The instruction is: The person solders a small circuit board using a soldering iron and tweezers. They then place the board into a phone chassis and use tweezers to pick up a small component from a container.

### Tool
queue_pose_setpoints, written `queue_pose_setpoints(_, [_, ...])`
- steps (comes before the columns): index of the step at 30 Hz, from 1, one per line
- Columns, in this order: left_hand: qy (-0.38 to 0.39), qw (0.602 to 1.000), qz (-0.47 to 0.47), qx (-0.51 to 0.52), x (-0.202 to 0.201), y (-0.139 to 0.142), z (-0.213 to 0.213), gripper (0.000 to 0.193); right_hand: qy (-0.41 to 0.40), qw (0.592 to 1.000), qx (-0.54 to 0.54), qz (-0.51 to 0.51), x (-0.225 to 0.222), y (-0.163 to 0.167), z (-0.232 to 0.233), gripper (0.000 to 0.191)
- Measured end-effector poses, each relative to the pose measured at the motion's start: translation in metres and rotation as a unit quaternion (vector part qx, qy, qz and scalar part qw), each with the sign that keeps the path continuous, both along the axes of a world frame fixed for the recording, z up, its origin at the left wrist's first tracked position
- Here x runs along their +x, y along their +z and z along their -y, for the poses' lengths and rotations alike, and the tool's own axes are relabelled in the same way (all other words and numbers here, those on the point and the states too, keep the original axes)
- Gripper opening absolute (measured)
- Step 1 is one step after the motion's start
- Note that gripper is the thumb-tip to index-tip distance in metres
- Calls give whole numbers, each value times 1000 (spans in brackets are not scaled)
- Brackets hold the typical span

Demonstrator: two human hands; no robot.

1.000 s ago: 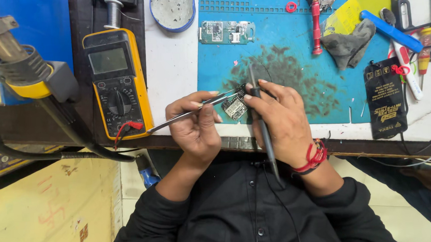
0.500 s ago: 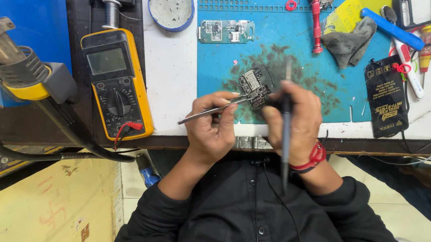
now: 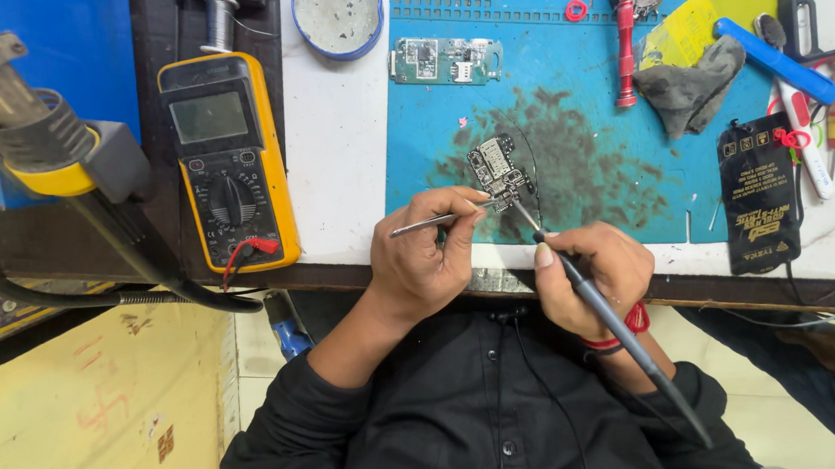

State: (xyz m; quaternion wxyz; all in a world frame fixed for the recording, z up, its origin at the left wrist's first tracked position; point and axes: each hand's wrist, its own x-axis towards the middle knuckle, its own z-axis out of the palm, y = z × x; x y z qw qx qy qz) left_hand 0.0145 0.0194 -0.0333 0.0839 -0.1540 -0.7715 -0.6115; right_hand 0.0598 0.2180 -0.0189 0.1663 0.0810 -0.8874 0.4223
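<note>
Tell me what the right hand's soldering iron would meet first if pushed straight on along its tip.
Most likely the small circuit board: the right hand aims the soldering iron up-left at its lower edge. Tip contact is unclear.

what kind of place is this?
Most likely a small electronics repair bench, probably for phones. A yellow multimeter sits beside a stained blue work mat, and the left hand holds tweezers to a small circuit board while the right hand applies a soldering iron.

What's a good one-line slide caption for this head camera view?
Left hand steadies a small circuit board with tweezers while the right hand touches a soldering iron to it over a blue mat.
</note>
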Motion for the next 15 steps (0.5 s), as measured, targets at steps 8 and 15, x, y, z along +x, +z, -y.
queue_pose_setpoints(8, [6,999,-17,-36,-2,0,-1,20,24,1000,-8,-11,-6,-4,-1,11])
queue_pose_setpoints(15, [9,999,-20,-43,-2,0,-1,20,17,1000,-4,-12,-7,-4,1,12])
